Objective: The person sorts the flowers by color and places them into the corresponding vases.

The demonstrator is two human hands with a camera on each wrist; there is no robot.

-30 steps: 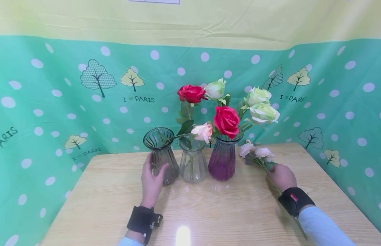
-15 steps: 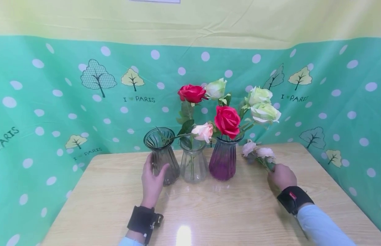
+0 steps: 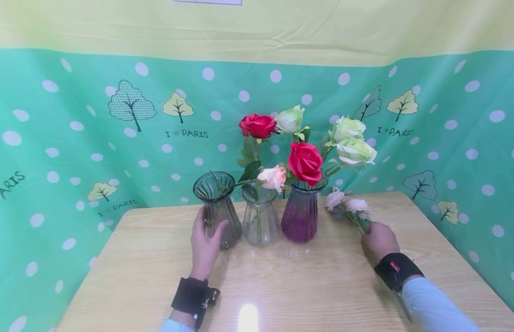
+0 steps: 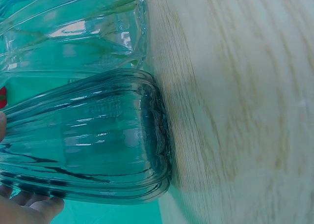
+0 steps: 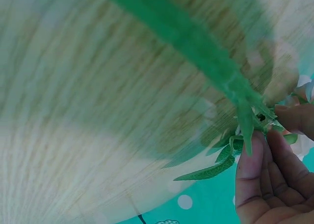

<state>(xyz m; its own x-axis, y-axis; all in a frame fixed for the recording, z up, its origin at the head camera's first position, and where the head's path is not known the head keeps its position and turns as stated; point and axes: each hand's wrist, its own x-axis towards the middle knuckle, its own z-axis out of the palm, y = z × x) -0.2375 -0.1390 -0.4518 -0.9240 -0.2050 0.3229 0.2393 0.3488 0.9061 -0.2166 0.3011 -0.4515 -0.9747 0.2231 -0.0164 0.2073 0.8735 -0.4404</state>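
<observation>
My left hand [image 3: 206, 244] grips the side of a smoky grey ribbed glass vase [image 3: 224, 221], thumb on one side and fingers round the other. In the left wrist view the same vase [image 4: 93, 140] stands with its base on the tabletop. On the right, my right hand [image 3: 380, 240] pinches the stem of a spray of pale pink flowers [image 3: 356, 206], its blooms low over the table. The right wrist view shows the thick green stem [image 5: 196, 57] and a leaf [image 5: 208, 172] near the thumb and fingertips.
Beside the grey vase stand a clear glass vase [image 3: 260, 228] and a purple one [image 3: 299, 221]. Red roses [image 3: 305, 163], pale green roses [image 3: 354, 151] and a pink rose [image 3: 273, 178] rise above them. A polka-dot cloth [image 3: 157, 161] hangs behind the wooden table [image 3: 302, 286].
The pale pink flowers and my right hand have shifted very slightly since a second ago. My left hand and the vases stay in place.
</observation>
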